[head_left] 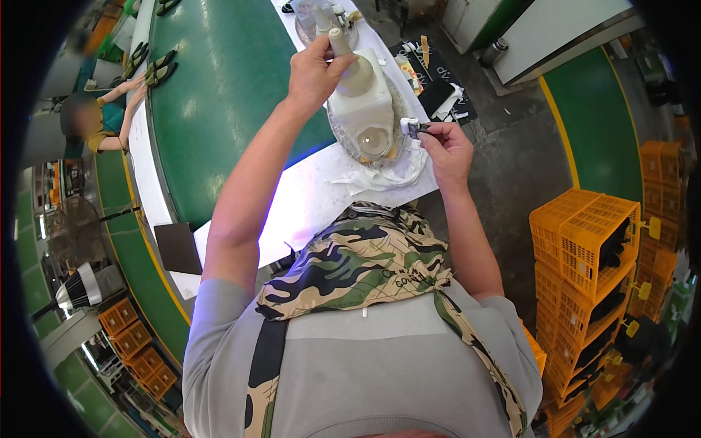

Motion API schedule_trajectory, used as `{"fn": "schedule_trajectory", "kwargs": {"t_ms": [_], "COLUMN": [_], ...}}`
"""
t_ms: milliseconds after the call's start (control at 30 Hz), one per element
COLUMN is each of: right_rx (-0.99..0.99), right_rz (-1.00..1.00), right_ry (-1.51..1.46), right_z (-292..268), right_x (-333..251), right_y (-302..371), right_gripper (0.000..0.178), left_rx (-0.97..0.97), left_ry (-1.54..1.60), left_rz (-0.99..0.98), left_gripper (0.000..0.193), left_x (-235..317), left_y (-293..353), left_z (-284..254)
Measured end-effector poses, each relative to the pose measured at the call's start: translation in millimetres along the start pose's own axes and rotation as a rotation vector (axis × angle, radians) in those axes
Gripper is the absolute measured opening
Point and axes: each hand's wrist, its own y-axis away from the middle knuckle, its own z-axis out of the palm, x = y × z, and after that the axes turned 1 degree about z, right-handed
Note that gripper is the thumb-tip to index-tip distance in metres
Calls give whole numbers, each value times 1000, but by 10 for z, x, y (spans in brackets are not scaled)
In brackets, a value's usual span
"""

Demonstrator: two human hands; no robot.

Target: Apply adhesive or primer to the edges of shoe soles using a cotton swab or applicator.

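Observation:
My left hand (315, 75) is closed around the upper part of a cream plastic bottle (357, 79) with a tapered spout. The bottle is at a white plastic container (366, 109), which sits on an oval tray (336, 130) covered with clear film. Near the tray's close end is a round, translucent dome-like piece (374, 142). To the right of the tray, my right hand (450, 151) pinches a small dark clip (420, 129) that has a white pad (407, 126) at its end. A crumpled white cloth (391, 177) lies by the tray's near edge.
A green conveyor belt (219, 95) runs along the left, with dark shoes (161, 69) at its far edge, where a co-worker (102, 124) reaches in. Stacked orange crates (577, 255) stand at right. A black mat (438, 66) holds scraps; a flask (494, 51) is beyond.

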Motion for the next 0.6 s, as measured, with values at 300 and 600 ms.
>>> {"fn": "schedule_trajectory", "kwargs": {"t_ms": [300,600], "right_rx": [-53,-297], "right_rz": [93,-200], "right_ry": [351,925], "right_z": [57,396], "right_x": [184,574], "right_y": [14,-137], "right_gripper": [7,10], "left_rx": [-74,102], "left_ry": [-86,97], "left_rz": [-42,-214], "left_gripper": [41,45], "left_x": [-103,-647], "left_y": [67,1375], "left_z": [-68,-235]}}
